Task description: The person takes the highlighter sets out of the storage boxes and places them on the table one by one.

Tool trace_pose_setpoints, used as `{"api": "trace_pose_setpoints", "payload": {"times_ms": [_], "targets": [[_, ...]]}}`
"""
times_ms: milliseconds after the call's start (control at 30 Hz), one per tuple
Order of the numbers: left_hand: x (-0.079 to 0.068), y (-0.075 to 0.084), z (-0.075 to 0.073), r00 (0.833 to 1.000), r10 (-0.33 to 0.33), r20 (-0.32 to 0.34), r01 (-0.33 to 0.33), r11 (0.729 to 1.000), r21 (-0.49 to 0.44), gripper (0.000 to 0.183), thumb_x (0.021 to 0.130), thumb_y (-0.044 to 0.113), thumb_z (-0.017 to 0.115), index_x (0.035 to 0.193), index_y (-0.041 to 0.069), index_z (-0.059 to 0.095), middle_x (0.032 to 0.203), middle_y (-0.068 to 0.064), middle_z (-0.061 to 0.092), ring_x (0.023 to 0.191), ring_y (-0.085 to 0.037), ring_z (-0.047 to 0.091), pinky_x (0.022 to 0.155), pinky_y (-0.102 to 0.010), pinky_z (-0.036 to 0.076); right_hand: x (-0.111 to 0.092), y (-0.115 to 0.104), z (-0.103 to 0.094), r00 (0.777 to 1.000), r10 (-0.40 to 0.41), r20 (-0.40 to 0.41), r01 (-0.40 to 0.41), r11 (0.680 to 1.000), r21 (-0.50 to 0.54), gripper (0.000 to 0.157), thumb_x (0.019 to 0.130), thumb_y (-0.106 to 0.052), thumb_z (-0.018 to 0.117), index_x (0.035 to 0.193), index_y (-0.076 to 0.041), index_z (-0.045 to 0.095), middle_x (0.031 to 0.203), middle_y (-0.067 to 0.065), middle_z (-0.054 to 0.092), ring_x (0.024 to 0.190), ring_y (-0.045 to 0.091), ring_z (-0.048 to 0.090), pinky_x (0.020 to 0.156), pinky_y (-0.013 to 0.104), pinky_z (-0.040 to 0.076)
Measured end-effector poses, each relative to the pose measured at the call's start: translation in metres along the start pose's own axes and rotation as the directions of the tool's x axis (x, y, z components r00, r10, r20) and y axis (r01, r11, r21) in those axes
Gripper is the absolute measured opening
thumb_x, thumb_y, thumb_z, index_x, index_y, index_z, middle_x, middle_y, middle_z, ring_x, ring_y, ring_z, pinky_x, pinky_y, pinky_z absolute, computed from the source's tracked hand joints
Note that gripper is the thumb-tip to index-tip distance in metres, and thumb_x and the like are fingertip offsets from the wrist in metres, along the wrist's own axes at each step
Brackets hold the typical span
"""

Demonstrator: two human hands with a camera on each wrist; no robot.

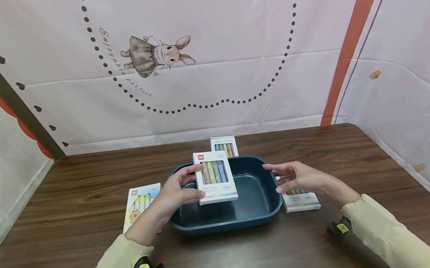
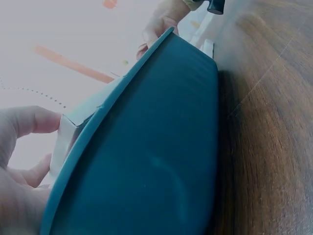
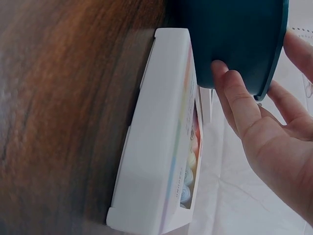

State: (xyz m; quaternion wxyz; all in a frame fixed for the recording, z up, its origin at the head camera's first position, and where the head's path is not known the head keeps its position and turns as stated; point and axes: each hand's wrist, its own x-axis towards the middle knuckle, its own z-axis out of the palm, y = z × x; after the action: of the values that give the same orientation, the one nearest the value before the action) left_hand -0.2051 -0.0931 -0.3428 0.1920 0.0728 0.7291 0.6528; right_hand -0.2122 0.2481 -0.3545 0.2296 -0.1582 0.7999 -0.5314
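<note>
My left hand [image 1: 177, 191] grips a white windowed box of colored markers [image 1: 217, 192] by its left edge, thumb in front. The box tilts up over the dark blue plastic basin [image 1: 227, 226] and overlaps its far rim in the head view. In the left wrist view the box's edge [image 2: 63, 142] shows just past the basin's rim. My right hand [image 1: 300, 177] is at the basin's right end. Its fingertips [image 3: 230, 73] touch the outer wall, and one finger rests at the rim. Below that hand lies a second white marker box [image 1: 301, 202], partly hidden.
Another marker box [image 1: 224, 144] lies behind the basin. Left of it lies a box with a picture print [image 1: 142, 198], partly covered by my left forearm. All rest on a dark wooden table [image 1: 75, 188], with a printed white cloth [image 1: 226, 37] hanging behind.
</note>
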Motion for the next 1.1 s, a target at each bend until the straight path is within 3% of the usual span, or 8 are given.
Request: {"api": "trace_pose_setpoints", "payload": {"times_ms": [567,733,933,1100], "targets": [[-0.01,0.003,-0.014,0.999,0.035,-0.009,-0.035,0.999,0.012,0.064,0.078,0.005,0.069,0.135,0.011,0.04,0.135,-0.02,0.037,0.101,-0.027,0.054,0.081,-0.036,0.051,0.002,0.0,-0.001,1.0,-0.01,0.024,0.009,1.0,0.029,0.071,0.08,-0.011,0.069,0.141,-0.006,0.032,0.14,0.029,0.031,0.106,0.033,0.057,0.087,0.043,0.047],[-0.015,0.001,-0.023,0.998,0.058,0.004,-0.058,0.998,0.015,0.066,0.078,0.005,0.068,0.136,0.009,0.037,0.135,-0.021,0.037,0.102,-0.026,0.053,0.082,-0.036,0.051,0.002,0.0,-0.001,1.0,-0.009,0.024,0.009,1.0,0.024,0.071,0.08,-0.011,0.069,0.141,-0.006,0.032,0.14,0.028,0.031,0.107,0.033,0.056,0.087,0.043,0.047],[-0.024,0.0,-0.036,0.997,0.079,-0.005,-0.078,0.997,0.023,0.068,0.078,0.006,0.068,0.138,0.007,0.035,0.138,-0.021,0.033,0.115,-0.031,0.043,0.084,-0.035,0.05,0.001,-0.001,0.0,1.0,-0.003,0.013,0.003,1.0,0.015,0.072,0.08,-0.012,0.07,0.141,-0.006,0.032,0.14,0.027,0.032,0.108,0.034,0.056,0.088,0.044,0.046],[-0.029,-0.003,-0.047,0.997,0.077,-0.022,-0.076,0.997,0.03,0.07,0.078,0.007,0.069,0.138,0.008,0.034,0.137,-0.021,0.034,0.106,-0.028,0.049,0.081,-0.033,0.051,0.001,-0.002,0.0,1.0,0.002,0.011,-0.002,1.0,0.012,0.073,0.079,-0.012,0.07,0.141,-0.006,0.032,0.14,0.028,0.031,0.11,0.035,0.054,0.088,0.044,0.046]]}}
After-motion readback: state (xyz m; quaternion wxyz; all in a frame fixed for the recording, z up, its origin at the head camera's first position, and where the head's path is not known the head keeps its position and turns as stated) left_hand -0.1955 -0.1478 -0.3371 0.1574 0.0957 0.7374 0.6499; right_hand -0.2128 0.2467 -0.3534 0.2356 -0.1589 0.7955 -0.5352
